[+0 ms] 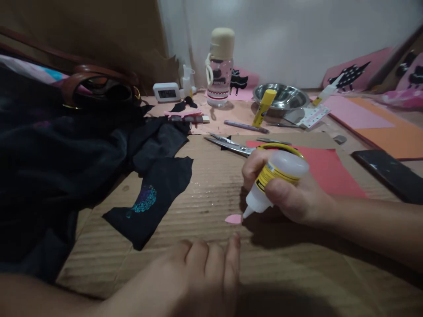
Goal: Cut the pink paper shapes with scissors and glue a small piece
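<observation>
My right hand grips a white glue bottle with a yellow label, tilted nozzle-down. The nozzle tip meets or nearly meets the right end of a small pink leaf-shaped paper piece on the cardboard. Just below that piece, my left hand rests on the cardboard with nothing visible in it, one finger stretched toward the paper. To the left lies a black fabric scrap with a patch of teal glitter. Scissors with yellow handles lie behind the bottle, partly hidden by my right hand.
Corrugated cardboard covers the work surface. Black fabric heaps up at left. Red paper and a dark phone are at right. Behind stand a water bottle, a glue stick and a metal bowl.
</observation>
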The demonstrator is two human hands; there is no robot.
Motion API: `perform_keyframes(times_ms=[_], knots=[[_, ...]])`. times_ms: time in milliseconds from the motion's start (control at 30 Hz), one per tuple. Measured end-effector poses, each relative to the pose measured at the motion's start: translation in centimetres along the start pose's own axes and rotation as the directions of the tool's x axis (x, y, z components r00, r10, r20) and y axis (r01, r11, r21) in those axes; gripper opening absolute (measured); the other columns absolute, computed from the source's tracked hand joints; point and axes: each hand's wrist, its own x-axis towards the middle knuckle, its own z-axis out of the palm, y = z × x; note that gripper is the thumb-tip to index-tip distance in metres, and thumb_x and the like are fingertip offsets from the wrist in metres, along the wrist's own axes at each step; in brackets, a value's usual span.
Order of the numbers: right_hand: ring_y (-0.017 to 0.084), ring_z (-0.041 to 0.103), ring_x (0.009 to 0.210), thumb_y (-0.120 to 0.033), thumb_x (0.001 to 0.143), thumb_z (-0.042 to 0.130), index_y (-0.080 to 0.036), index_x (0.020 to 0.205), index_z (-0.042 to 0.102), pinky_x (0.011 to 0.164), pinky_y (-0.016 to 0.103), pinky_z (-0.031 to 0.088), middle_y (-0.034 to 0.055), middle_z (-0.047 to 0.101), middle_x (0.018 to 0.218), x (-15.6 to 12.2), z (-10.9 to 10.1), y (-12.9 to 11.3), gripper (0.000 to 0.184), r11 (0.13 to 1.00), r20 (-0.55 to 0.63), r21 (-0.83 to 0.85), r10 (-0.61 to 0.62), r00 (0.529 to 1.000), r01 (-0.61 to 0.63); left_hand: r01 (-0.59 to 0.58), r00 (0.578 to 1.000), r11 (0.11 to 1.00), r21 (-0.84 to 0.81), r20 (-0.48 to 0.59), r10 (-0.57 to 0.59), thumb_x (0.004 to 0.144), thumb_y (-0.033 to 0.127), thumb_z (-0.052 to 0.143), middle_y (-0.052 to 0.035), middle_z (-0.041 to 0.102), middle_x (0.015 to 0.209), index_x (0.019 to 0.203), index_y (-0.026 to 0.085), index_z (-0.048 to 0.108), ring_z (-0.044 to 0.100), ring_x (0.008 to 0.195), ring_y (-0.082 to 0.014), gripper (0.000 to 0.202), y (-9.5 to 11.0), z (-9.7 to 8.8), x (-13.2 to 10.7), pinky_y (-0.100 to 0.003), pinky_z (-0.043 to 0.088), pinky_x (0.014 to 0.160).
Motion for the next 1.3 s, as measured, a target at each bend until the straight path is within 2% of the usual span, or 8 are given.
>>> perform_keyframes(times_ms=[167,267,433,667,933,1167,1300], knots=[[0.010,0.060,0.064,-0.057,0.096,0.060,-0.019,0.090,0.062,0.055,0.020,0.047,-0.0002,0.064,0.075,-0.2,0.4,0.4,0.039,1.000,0.063,-0.012,0.010,0.998,-0.009,0.027,0.999,1.000,0.005,0.029,-0.027,0.095,0.022,0.054,-0.0018,0.070,0.076,0.138,0.002,0.051,0.062,0.055,-0.0166,0.048,-0.4,0.1,-0.2,-0.029,0.042,0.045],[0.010,0.061,0.064,-0.053,0.097,0.061,-0.018,0.087,0.062,0.058,0.019,0.049,-0.0003,0.065,0.072,-0.2,0.6,0.1,0.036,0.999,0.057,-0.041,0.009,0.998,-0.007,0.024,0.999,1.000,0.009,0.031,-0.024,0.094,0.020,0.052,-0.0037,0.072,0.077,0.137,0.001,0.053,0.062,0.054,-0.0158,0.047,-0.3,0.2,0.0,-0.027,0.041,0.043],[0.009,0.061,0.062,-0.051,0.099,0.059,-0.018,0.087,0.061,0.057,0.016,0.048,-0.0016,0.064,0.068,-0.2,0.8,0.1,0.035,1.000,0.075,0.001,0.016,0.997,-0.016,0.043,0.999,0.998,0.043,0.032,-0.044,0.094,0.018,0.049,-0.0036,0.071,0.072,0.137,0.001,0.055,0.062,0.051,-0.0159,0.046,-0.2,0.0,0.5,-0.026,0.042,0.042],[0.009,0.058,0.063,-0.051,0.100,0.058,-0.017,0.086,0.062,0.056,0.018,0.047,-0.0013,0.061,0.072,-0.3,0.6,0.3,0.036,0.998,0.060,-0.003,0.062,0.996,-0.062,0.051,0.997,0.996,0.079,-0.059,-0.046,0.094,0.019,0.047,-0.0022,0.069,0.062,0.129,0.004,0.064,0.059,0.042,-0.0162,0.041,-0.2,0.7,0.9,-0.027,0.037,0.036],[0.008,0.056,0.060,-0.051,0.098,0.060,-0.017,0.082,0.062,0.053,0.017,0.044,-0.0020,0.060,0.070,-0.1,0.9,0.3,0.038,0.995,0.046,0.049,0.084,0.995,-0.087,0.056,0.998,0.997,0.054,-0.046,-0.053,0.092,0.018,0.049,-0.0026,0.069,0.063,0.130,0.003,0.063,0.061,0.043,-0.0170,0.043,-0.3,0.3,1.0,-0.026,0.038,0.036],[0.010,0.058,0.059,-0.056,0.095,0.062,-0.018,0.078,0.061,0.053,0.019,0.047,-0.0016,0.060,0.067,0.1,1.0,0.2,0.042,0.995,0.021,0.017,0.097,0.995,-0.098,0.033,0.999,0.999,0.022,0.014,-0.033,0.093,0.017,0.045,-0.0046,0.072,0.069,0.131,0.004,0.062,0.063,0.048,-0.0162,0.043,-0.5,-0.1,1.0,-0.025,0.037,0.038],[0.012,0.060,0.060,-0.053,0.097,0.061,-0.019,0.080,0.061,0.053,0.021,0.049,-0.0006,0.061,0.068,0.1,1.0,0.0,0.038,0.994,0.042,0.028,0.107,0.993,-0.108,0.057,0.998,0.998,0.018,0.020,-0.058,0.093,0.014,0.045,-0.0038,0.070,0.066,0.130,0.006,0.063,0.063,0.047,-0.0168,0.042,-0.5,-0.1,0.9,-0.025,0.036,0.036]])
